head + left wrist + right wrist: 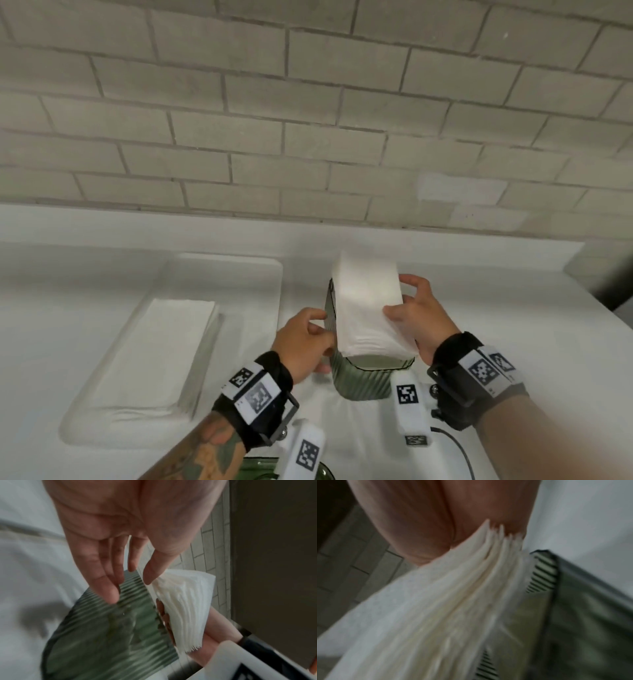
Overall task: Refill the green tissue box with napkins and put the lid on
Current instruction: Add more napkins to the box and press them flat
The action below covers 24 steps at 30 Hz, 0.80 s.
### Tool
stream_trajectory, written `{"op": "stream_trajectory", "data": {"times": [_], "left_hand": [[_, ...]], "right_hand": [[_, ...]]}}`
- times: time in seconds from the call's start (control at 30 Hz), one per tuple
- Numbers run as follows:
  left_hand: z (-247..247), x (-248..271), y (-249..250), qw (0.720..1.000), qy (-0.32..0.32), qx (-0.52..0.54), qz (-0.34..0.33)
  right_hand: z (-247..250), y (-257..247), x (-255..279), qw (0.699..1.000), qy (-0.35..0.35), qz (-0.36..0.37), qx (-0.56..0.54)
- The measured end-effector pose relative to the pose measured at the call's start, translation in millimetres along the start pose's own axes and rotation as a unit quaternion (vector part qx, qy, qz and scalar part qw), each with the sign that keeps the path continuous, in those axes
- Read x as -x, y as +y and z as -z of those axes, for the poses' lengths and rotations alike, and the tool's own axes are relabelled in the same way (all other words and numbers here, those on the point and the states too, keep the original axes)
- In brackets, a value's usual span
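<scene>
One green ribbed box [363,380] stands on the white counter [479,291], open-topped, just right of centre. One thick stack of napkins [368,305] sits across its mouth, angled from 6 toward 12 o'clock, mostly above the rim; how far it has entered the box cannot be told. Right hand [419,318] grasps the stack from 3 o'clock, thumb on top and fingers under. Left hand [303,342] is at the box's 9 o'clock side; from the wrist view its fingers [104,585] are extended and relaxed, gripping nothing, thumb tip at the stack's corner. Second napkin pile [161,349] lies in one shallow white tray [85,407] at 9 o'clock, well apart. A green piece [260,471], cut off at the bottom edge at 6 o'clock, cannot be identified. Right wrist view is blurred: napkin edges and box rim only.
</scene>
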<state>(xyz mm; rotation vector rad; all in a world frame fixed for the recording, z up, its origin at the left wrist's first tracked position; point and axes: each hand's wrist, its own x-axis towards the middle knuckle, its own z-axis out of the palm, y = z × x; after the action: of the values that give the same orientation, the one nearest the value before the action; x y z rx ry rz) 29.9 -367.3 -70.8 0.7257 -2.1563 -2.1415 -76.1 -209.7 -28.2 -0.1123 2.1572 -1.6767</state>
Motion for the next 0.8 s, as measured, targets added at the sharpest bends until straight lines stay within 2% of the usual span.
{"op": "stream_trajectory", "data": {"times": [0.13, 0.3, 0.43, 0.63, 0.8], "left_hand": [[-11, -1, -6, 0.999, 0.016, -0.03, -0.006], [-15, 0, -1, 0.998, 0.027, -0.047, -0.022], [-16, 0, 1, 0.997, 0.029, -0.058, -0.031], [-17, -1, -1, 0.997, 0.036, -0.058, -0.034], [-19, -2, -2, 0.997, 0.04, -0.062, -0.038]], "right_hand": [[-4, 7, -5, 0.992, -0.027, 0.005, 0.125], [-20, 1, -2, 0.933, -0.053, 0.034, 0.353], [-29, 7, -2, 0.907, -0.048, 0.052, 0.414], [-31, 12, -7, 0.897, -0.057, 0.012, 0.439], [-36, 12, -4, 0.853, -0.054, 0.042, 0.517]]}}
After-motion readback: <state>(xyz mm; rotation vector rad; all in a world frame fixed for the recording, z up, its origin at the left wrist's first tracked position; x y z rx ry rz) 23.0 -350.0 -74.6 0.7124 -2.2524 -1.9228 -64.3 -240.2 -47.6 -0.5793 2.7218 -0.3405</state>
